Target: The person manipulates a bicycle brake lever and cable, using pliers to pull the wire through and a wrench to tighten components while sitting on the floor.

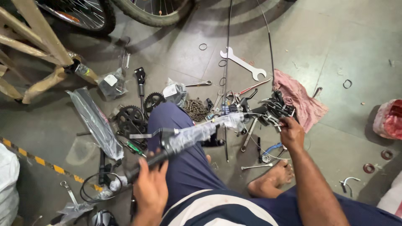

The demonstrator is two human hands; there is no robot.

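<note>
Left hand [150,189], right hand [291,132] grip handlebar [197,134]; parts crowd floor [335,37].

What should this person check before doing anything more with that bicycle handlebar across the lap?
1. Left hand around the black grip: ok.
2. Right hand at the far end by the brake levers: ok.
3. Handlebar resting level across the knee: ok.
4. Plastic wrap off the bar: not ok, it is on.
5. Spanner within reach: cannot tell.
6. Bare foot away from loose tools: not ok.
</note>
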